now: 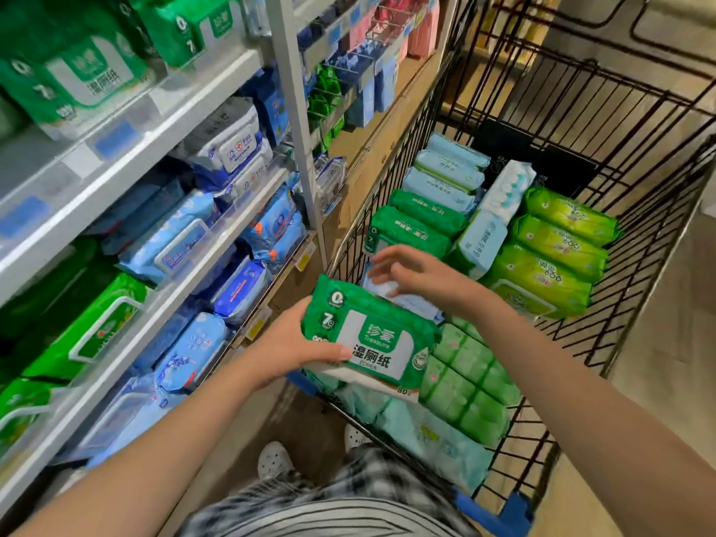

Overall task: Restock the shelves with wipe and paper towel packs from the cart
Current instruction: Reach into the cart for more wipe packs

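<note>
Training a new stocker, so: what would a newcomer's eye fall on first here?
At centre, the left hand grips a dark green wipe pack over the near end of the wire cart; the right hand spreads its fingers over a pale blue pack just behind it. Lime green packs line the cart's right side, and shelves of blue and green packs rise on the left.

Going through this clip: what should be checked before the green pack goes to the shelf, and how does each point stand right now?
1. Left hand grips green pack: ok, thumb across its front.
2. Right hand free of blue pack: cannot tell, fingers spread over it, contact unclear.
3. Matching packs on top shelf: ok, same label.
4. Free slot there: cannot tell, blurred.
5. Green pack lifted out of cart: ok, held over its near corner.
</note>
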